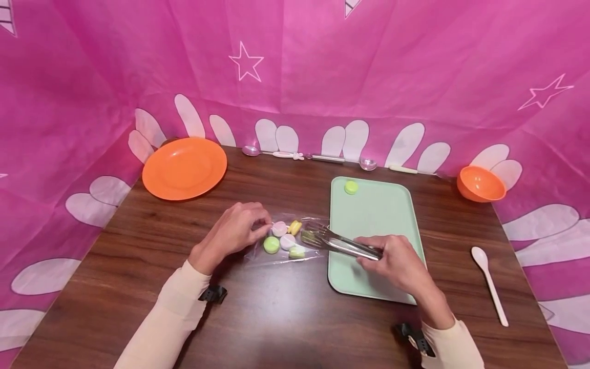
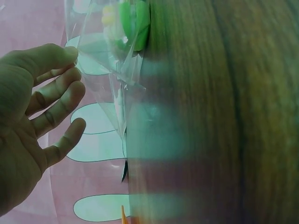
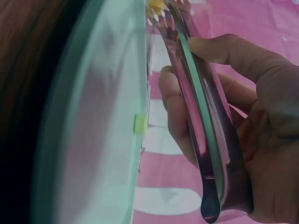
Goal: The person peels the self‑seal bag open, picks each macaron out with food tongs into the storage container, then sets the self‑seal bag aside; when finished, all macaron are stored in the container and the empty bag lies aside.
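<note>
A clear plastic bag (image 1: 258,257) lies on the table with several toy macarons on or in it: pink, yellow, lilac and a green macaron (image 1: 271,245) among them. My left hand (image 1: 237,228) pinches the bag's upper left edge between thumb and fingertips, as the left wrist view also shows. In my right hand (image 1: 392,259) I grip metal serving tongs (image 1: 341,243). Their tips are at a greenish macaron at the bag's right side; whether they squeeze it I cannot tell. Another green macaron (image 1: 351,187) sits at the far left corner of a pale green tray (image 1: 375,215).
An orange plate (image 1: 184,169) stands at the back left, an orange bowl (image 1: 481,184) at the back right. A white spoon (image 1: 489,284) lies right of the tray. Along the back edge lie a ladle (image 1: 367,164), a pink-handled spoon (image 1: 251,151) and a pale-handled utensil (image 1: 403,169).
</note>
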Demonstrator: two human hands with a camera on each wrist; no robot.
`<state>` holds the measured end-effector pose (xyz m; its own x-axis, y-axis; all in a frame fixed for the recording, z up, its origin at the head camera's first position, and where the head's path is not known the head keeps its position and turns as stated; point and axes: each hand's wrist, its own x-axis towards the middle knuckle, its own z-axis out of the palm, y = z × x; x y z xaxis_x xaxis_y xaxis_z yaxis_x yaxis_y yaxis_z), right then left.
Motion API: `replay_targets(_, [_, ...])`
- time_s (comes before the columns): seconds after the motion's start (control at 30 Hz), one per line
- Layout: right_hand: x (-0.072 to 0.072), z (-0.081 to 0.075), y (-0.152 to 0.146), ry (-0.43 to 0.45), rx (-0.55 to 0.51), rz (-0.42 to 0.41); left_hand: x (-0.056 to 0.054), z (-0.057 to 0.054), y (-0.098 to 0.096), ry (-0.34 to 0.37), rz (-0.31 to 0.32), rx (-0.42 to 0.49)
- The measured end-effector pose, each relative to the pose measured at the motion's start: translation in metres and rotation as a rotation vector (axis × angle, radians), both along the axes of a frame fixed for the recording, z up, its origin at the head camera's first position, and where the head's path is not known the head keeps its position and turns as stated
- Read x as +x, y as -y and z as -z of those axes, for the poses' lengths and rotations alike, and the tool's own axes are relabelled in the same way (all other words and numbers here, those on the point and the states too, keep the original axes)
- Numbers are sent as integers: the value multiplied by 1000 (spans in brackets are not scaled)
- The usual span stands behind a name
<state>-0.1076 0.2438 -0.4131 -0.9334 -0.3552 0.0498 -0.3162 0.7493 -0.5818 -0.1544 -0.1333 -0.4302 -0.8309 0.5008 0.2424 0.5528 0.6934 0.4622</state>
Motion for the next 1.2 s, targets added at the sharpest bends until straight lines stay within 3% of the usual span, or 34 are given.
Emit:
replay_targets(0.33, [-3, 13, 21, 22, -12, 63, 0, 4, -2, -38, 29, -10])
replay_targets(0.6, [0, 19, 34, 14, -8, 57, 1, 3, -2, -9, 10, -12])
replay_targets(0.8, [4, 19, 42, -28, -14, 91, 1, 2, -2, 7, -5, -4])
replay_targets(1.2, [17, 10, 30, -87, -3, 157, 0, 1, 2, -64, -13, 0])
